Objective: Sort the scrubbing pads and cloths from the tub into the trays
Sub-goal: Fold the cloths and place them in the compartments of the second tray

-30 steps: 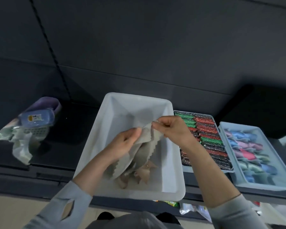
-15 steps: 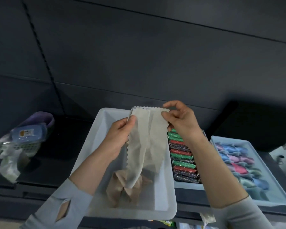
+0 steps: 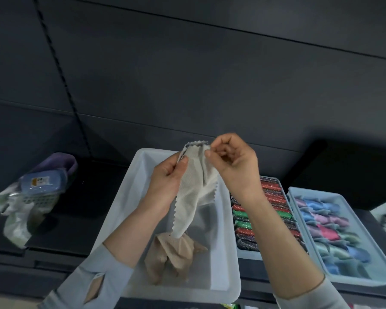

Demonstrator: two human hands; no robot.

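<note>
Dark panelled wall behind a dark shelf. Left hand (image 3: 168,181) and right hand (image 3: 233,165) each pinch a top corner of a pale grey zigzag-edged cloth (image 3: 193,192), hanging it above the pale plastic tub (image 3: 223,253), probably to fold before traying.

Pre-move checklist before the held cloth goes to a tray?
1. Left hand grips the grey cloth near its top: ok.
2. Right hand pinches the cloth's top edge: ok.
3. Cloth lifted free of the beige cloths in the tub: cannot tell, its lower end hangs right at them.
4. Cloth folded for placing: not ok, it hangs loose.
5. Room in the cloth tray: ok, its near end looks free.
6. Scrubbing pad tray unobstructed: not ok, the right forearm crosses it.
</note>
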